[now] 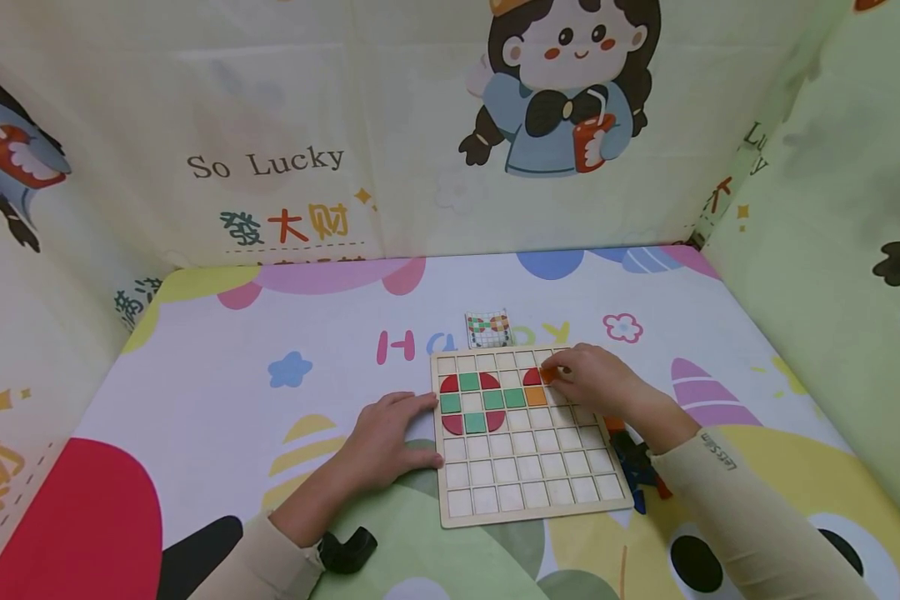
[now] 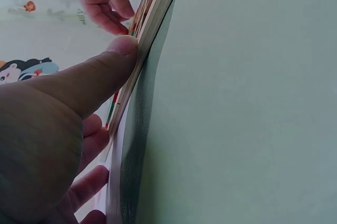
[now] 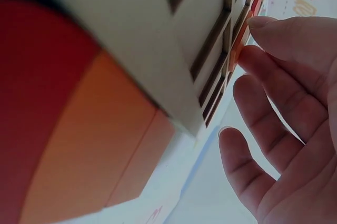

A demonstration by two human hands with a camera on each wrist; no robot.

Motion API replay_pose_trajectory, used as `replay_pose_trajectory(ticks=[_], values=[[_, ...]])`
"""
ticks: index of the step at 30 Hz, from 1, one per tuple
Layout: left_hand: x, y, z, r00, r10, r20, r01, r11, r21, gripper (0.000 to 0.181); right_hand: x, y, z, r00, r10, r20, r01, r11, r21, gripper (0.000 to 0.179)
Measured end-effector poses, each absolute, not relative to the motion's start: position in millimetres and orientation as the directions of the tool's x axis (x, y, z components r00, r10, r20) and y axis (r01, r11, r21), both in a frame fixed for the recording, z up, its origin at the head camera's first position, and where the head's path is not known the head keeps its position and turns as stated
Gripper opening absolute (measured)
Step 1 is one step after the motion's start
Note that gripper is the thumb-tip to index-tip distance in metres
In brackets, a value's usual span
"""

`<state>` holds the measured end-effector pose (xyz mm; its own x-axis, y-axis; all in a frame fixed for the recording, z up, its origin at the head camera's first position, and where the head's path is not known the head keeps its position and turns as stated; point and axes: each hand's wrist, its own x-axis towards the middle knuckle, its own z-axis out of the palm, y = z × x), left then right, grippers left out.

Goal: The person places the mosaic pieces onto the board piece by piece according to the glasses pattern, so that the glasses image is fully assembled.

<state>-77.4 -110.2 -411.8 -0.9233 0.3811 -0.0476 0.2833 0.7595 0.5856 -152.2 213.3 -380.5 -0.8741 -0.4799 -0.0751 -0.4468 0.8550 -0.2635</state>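
A light wooden grid board (image 1: pixel 536 513) lies on the patterned cloth, its upper squares partly filled with red, green and orange tiles. My right hand (image 1: pixel 596 379) is over the upper right of the grid, pinching an orange tile (image 3: pixel 240 45) between thumb and forefinger at the board's surface. Just left of that tile sits a red curved tile (image 1: pixel 532 377), above an orange square tile (image 1: pixel 536 396). My left hand (image 1: pixel 390 437) rests at the board's left edge, fingers spread. In the left wrist view its straight thumb (image 2: pixel 113 58) touches that edge.
Behind the board lies a small pattern card (image 1: pixel 488 330). Loose dark blue, red and orange pieces (image 1: pixel 637 462) are beside its right edge, partly under my right forearm. A black curved object (image 1: pixel 347 551) is by my left wrist. Printed cloth walls (image 1: pixel 405 125) enclose the table.
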Motion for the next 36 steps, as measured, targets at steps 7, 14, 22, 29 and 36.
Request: replay_pose_trajectory(ticks=[7,14,22,29,36], values=[[-78,-110,-412,-0.923,0.384,-0.035,0.294,0.758,0.582,0.077,-150,220,-372,-0.914,-0.391,-0.111,-0.327,0.87,-0.369,0.032],[-79,-110,-413,-0.922,0.386,-0.033,0.298,0.759,0.579,0.076,-142,243,-364,-0.931,-0.36,-0.066,-0.308,0.867,-0.392,0.036],[-79,-110,-412,-0.922,0.386,-0.032,0.298,0.759,0.578,0.076,-130,266,-366,-0.944,-0.315,-0.103,-0.255,0.889,-0.381,0.047],[-79,-111,-412,-0.923,0.384,-0.034,0.296,0.762,0.576,0.076,-117,277,-368,-0.943,-0.309,-0.126,-0.241,0.891,-0.384,0.057],[-79,-111,-411,-0.921,0.388,-0.03,0.301,0.758,0.579,0.075,-108,284,-375,-0.934,-0.325,-0.151,-0.256,0.9,-0.354,0.062]])
